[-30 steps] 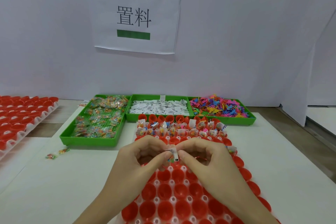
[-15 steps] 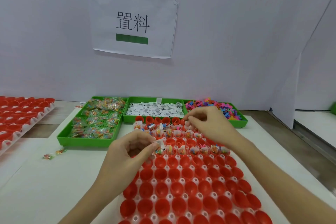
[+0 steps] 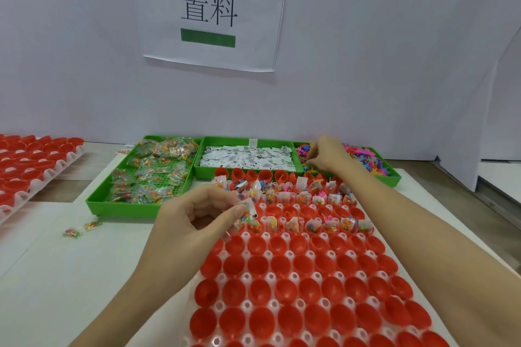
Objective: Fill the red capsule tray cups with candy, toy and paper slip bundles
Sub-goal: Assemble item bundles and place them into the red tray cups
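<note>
**Left hand pinches a bundle, right hand in the toys**

The left hand (image 3: 197,220) pinches a bundle (image 3: 248,210) over the red capsule tray (image 3: 296,284). The right hand (image 3: 327,155), fingers curled, picks among the toys (image 3: 363,158); what it grips I cannot tell.

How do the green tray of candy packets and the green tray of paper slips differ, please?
The candy tray is longer and only part covered, its perforated floor showing; the paper-slip tray is shorter and covered in white slips. The candy tray reaches nearer the person; the slip tray sits at the back. Both are green and shallow, side by side.
</note>
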{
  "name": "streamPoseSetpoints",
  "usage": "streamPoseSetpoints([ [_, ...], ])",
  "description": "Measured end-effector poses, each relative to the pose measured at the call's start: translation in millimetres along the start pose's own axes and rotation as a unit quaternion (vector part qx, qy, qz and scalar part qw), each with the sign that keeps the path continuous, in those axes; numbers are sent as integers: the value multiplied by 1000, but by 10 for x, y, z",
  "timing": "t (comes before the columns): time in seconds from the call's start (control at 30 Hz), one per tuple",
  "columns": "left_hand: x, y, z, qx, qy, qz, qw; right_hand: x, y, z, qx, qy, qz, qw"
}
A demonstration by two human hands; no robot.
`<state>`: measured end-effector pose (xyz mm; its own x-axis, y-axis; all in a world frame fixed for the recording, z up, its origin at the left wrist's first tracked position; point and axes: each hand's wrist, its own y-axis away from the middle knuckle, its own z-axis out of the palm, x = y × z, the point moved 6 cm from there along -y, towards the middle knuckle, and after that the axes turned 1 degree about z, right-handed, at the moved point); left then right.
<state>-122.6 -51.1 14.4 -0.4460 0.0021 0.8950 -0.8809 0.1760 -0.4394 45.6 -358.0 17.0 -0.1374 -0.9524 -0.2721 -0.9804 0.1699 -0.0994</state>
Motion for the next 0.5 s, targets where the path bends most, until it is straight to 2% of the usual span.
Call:
streamPoseSetpoints([
  [0.13, -11, -11, -23, 5, -2, -2, 1000, 3, -56, -8, -13, 18, 9, 1000],
  [0.33, -5, -16, -12, 3, -8, -2, 1000, 214, -82, -48, 12, -42, 28, 999],
  [0.5, -4, -2, 7, 0, -6, -4, 1000, 281, -46, -10, 7, -22, -18, 1000],
])
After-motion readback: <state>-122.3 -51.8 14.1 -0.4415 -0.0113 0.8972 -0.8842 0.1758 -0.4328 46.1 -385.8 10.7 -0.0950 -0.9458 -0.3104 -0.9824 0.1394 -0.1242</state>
